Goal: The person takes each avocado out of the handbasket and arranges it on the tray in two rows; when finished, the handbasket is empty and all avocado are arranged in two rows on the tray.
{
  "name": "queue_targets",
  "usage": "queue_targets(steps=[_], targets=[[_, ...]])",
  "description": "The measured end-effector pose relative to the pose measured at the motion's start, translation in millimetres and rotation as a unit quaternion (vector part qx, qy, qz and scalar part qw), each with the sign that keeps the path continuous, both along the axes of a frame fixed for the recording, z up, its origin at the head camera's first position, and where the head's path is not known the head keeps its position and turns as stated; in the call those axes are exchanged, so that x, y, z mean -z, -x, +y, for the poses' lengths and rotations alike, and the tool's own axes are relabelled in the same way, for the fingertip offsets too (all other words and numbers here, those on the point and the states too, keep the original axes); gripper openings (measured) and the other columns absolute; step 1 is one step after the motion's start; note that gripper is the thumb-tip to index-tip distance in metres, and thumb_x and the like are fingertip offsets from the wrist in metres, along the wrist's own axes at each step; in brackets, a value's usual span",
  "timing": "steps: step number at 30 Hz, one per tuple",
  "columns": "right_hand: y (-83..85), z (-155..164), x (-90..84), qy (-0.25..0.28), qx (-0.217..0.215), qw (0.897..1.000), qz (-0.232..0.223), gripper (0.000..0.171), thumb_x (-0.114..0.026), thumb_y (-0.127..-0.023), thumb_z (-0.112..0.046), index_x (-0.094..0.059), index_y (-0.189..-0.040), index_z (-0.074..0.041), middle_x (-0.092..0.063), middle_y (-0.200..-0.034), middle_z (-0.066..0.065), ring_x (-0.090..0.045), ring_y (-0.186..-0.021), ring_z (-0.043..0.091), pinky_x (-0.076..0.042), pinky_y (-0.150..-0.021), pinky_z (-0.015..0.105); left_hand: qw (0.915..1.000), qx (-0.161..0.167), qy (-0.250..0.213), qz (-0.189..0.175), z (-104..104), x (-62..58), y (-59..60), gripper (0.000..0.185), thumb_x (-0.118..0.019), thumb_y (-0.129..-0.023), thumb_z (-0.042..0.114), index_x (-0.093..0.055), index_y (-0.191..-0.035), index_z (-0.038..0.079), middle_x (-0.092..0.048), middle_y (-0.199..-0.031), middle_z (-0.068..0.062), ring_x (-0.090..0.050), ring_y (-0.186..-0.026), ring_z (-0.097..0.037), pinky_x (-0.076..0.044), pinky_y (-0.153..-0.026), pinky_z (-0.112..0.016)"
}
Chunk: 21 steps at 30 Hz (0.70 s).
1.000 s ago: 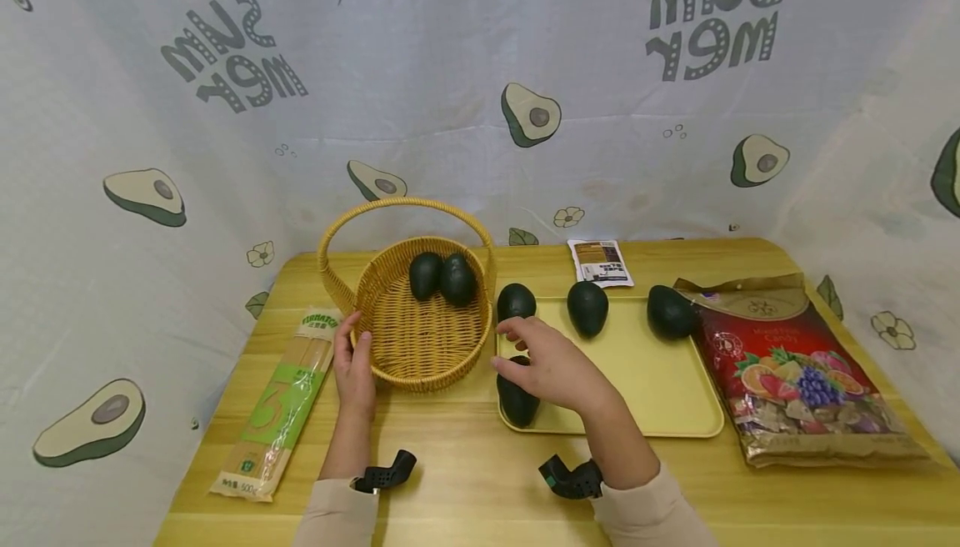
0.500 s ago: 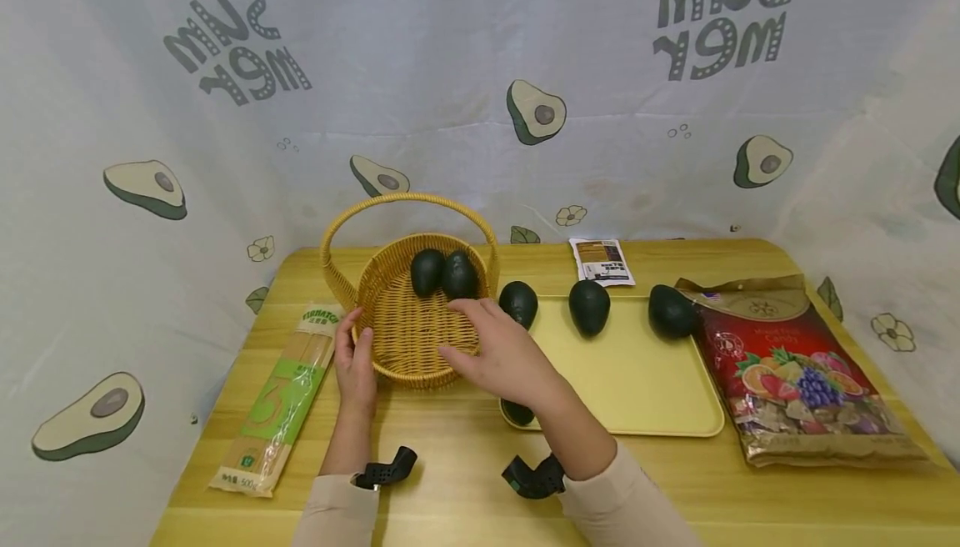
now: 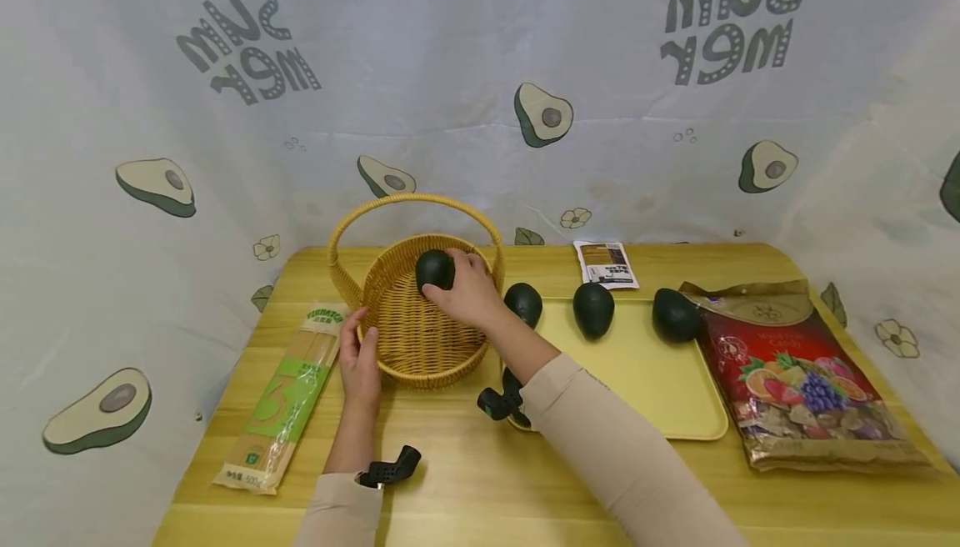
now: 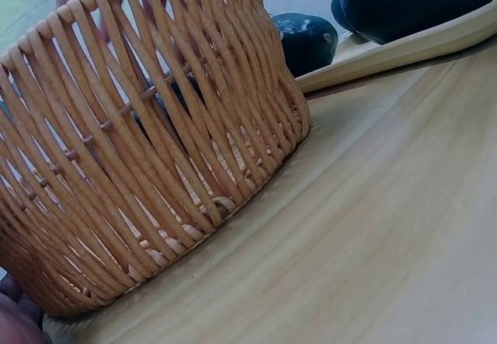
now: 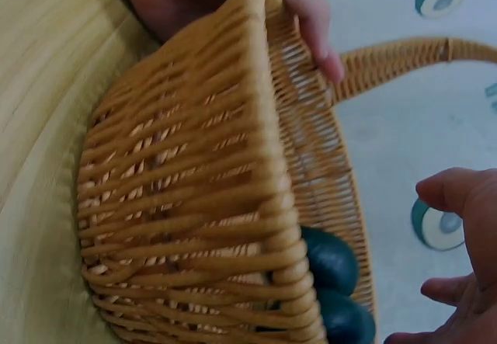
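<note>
Hanging over avocado point(image 3: 435, 270), right hand point(image 3: 469, 292) is spread; left hand point(image 3: 361, 370) grips wicker basket point(image 3: 429, 380). Likely firm, slick; cup avocado's middle.

In the right wrist view, two dark-green oval avocados point(image 5: 330, 260) are half hidden by the wall of a round yellow wicker basket point(image 5: 178, 181), whose handle point(image 5: 396, 66) is cut off at the right. In the head view, one of the pair is covered by the right hand point(image 3: 467, 290); another avocado point(image 3: 512, 381), on a yellow rectangular tray point(image 3: 637, 397), is mostly covered by a beige sleeve point(image 3: 615, 439) and black wrist camera point(image 3: 498, 403). Fine print on a white-and-brown packet point(image 3: 606, 265) cannot be read.
</note>
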State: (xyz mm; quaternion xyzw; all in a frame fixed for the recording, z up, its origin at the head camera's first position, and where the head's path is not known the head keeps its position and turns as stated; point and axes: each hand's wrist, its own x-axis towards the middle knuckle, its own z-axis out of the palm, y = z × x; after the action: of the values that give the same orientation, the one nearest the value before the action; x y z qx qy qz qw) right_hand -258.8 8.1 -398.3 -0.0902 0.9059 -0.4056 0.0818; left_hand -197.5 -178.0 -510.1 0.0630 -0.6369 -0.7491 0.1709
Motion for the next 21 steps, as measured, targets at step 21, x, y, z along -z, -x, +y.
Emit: queue_targets(steps=[21], targets=[[15.5,-5.3,10.7,-0.077,-0.036,0.996,-0.020,0.064,-0.069,-0.098,-0.031,-0.043,-0.154,-0.016,-0.032,-0.155,0.024,-0.045,-0.134,0.042,-0.047,-0.101,0.052,1.0000,-0.007,0.003,0.004,1.3,1.9,-0.5,0.041,-0.043,-0.108,0.013,-0.042,-0.147,0.002,-0.033,-0.162,-0.005,-0.022,-0.154,-0.018,-0.030,-0.109,-0.013]])
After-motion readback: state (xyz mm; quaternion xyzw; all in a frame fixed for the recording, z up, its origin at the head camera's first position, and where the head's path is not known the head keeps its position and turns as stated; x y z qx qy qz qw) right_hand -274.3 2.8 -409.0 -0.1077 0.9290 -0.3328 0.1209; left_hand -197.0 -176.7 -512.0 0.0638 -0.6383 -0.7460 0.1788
